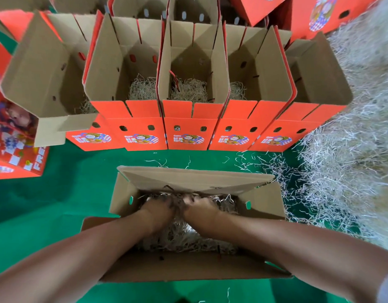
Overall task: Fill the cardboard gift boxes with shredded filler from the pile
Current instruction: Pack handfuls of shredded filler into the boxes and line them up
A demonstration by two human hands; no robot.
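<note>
Bright even light, soft shadows inside boxes [188, 62]; strong wide-angle bending, blur at edges.

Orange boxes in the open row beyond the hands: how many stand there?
5, side by side: far-left box, tilted; second box; middle box; fourth box; far-right box beside the filler pile. More boxes behind are partly hidden.

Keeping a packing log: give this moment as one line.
left hand, right hand: in filler inside near box | grip: hidden | pile: at right
</note>
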